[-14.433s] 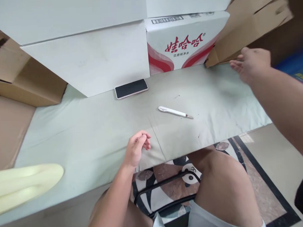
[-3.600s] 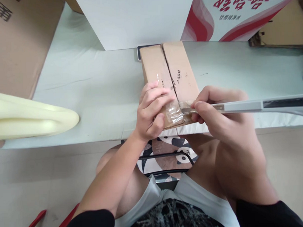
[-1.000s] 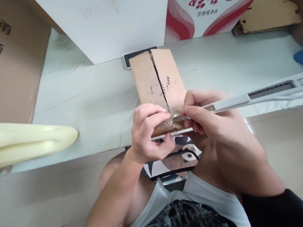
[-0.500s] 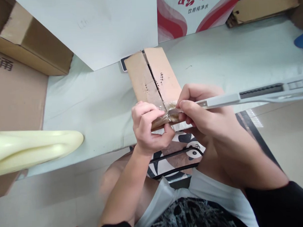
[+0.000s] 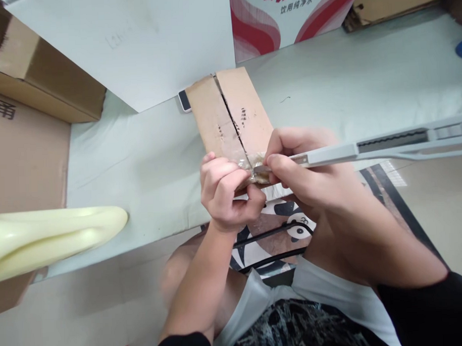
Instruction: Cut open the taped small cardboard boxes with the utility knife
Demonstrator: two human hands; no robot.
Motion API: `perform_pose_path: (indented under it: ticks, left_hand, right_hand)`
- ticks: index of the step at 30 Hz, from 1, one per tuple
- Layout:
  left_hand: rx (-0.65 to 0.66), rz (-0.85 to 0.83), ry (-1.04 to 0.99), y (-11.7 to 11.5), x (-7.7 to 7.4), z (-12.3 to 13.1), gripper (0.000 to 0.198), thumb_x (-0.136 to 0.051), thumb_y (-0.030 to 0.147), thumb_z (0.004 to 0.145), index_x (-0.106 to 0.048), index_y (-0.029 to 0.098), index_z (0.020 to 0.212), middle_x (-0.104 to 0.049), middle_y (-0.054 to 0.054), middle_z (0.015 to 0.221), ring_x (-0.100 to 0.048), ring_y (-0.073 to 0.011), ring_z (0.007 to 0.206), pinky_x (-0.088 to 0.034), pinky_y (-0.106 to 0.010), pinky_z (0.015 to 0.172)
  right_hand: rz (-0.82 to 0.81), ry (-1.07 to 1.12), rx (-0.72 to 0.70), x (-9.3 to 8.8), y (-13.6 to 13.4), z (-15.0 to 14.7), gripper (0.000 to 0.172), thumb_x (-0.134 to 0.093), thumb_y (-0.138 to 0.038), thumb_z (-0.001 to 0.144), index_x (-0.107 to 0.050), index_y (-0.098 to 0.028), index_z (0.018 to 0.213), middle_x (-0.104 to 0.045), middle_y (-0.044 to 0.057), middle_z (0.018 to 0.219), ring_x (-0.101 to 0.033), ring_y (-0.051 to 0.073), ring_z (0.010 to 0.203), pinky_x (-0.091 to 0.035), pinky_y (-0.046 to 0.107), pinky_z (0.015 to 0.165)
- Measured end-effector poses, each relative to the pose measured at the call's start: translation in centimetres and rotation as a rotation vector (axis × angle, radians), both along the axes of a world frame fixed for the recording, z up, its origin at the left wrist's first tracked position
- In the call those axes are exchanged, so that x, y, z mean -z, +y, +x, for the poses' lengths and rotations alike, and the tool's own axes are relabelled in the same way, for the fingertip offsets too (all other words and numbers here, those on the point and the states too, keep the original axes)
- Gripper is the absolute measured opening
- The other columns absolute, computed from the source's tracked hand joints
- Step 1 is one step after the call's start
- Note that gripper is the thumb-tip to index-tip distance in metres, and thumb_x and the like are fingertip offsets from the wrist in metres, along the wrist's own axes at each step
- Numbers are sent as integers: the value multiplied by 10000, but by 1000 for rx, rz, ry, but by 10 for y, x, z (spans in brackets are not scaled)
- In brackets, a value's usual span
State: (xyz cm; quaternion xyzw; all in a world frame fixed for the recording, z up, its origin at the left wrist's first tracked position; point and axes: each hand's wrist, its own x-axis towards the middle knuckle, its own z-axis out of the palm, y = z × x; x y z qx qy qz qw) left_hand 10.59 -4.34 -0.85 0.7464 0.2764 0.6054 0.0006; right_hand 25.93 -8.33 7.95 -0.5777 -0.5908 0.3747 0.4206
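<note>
A small brown cardboard box (image 5: 228,107) lies on the pale green tabletop, a dark slit running along its middle seam. Clear packing tape (image 5: 259,177) wrinkles over its near end. My left hand (image 5: 229,190) is closed on the near left corner, fingers on top and thumb at the front side. In my right hand (image 5: 306,165) is a grey utility knife (image 5: 389,142), its handle pointing right. The blade's tip sits at the tape by the seam, close to my left fingertips. My right fingers pinch near the blade end.
A large white carton (image 5: 135,45) and a red-and-white carton (image 5: 286,19) stand behind. Brown boxes (image 5: 60,68) fill the left side. A pale yellow smooth object (image 5: 59,239) juts in from the left. Partly behind the small box lies a phone-like device (image 5: 183,101).
The whole view has shifted slightly. The tape at the box's near end looks more crumpled and lifted around the blade. Both hands keep their hold.
</note>
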Motion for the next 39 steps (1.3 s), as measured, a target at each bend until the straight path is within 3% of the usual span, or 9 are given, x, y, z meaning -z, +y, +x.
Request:
perform_pose_path:
  ticks: [8,18,23,27,31,39]
  left_hand:
    - [-4,-4,-5,-2,-2,3,123,-619,133,775,-566,238,811,-599,21,737,-638,-172,768,-564,-444,949]
    - [-32,11,52,-3,0,-1,154,-620,100,792,-561,234,837,-617,19,775,-652,-167,824,-548,-424,1028]
    - [-32,69,25,-2,2,-3,173,-605,89,770,-571,229,866,-608,12,786,-634,-166,812,-570,-418,981]
    - [-14,64,14,-1,1,-3,209,-609,112,734,-537,238,885,-597,-11,859,-615,-192,853,-577,-435,894]
    - [0,-14,3,-3,-5,-2,247,-594,91,730,-550,232,928,-585,-31,912,-596,-204,884,-571,-410,830]
    - [-16,-122,-34,-9,-6,0,220,-598,74,797,-566,225,955,-556,-26,958,-610,-191,941,-547,-393,885]
  right_hand:
    - [17,-107,-27,-1,2,1,188,-568,-179,817,-520,-212,639,-445,-42,525,-393,105,543,-298,291,533]
    - [13,-146,-141,0,6,3,178,-582,-213,829,-524,-209,661,-417,-62,499,-371,88,506,-300,282,542]
    - [60,46,-65,9,5,1,203,-538,-227,866,-524,-206,665,-539,-20,590,-465,105,572,-348,270,553]
    - [71,130,21,15,3,0,203,-543,-227,861,-518,-213,661,-550,-20,598,-462,107,563,-353,270,543]
    - [70,112,22,13,1,-1,198,-547,-243,853,-522,-219,658,-540,-19,592,-461,116,571,-354,276,548]
    - [87,-29,-9,7,0,-3,190,-530,-256,867,-549,-212,684,-544,-27,586,-454,107,553,-349,280,570]
